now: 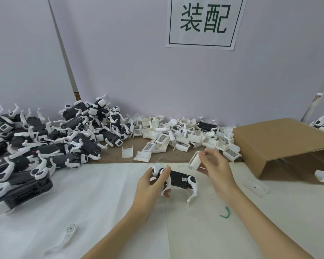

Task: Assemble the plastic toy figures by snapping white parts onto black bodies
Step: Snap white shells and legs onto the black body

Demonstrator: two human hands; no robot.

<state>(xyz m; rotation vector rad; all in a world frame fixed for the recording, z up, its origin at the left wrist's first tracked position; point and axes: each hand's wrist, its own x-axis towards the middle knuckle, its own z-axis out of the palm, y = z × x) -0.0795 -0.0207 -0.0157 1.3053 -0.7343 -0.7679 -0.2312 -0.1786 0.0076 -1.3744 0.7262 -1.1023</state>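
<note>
Left hand (153, 181) grips the black body (178, 179) at its head end, just above the desk (101, 193). Right hand (216, 165) pinches a white cover (195, 160), just beyond the body. Step: fitting the cover. Next move likely needs alignment over the body's back, then a press.

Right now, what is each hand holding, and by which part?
Left hand grips the black toy figure at its head end. Right hand pinches a white cover part by its lower end.

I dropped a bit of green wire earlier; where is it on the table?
The green wire lies on the white table cover in the head view, right of centre, just beside the right forearm and below the toy figure.
</note>
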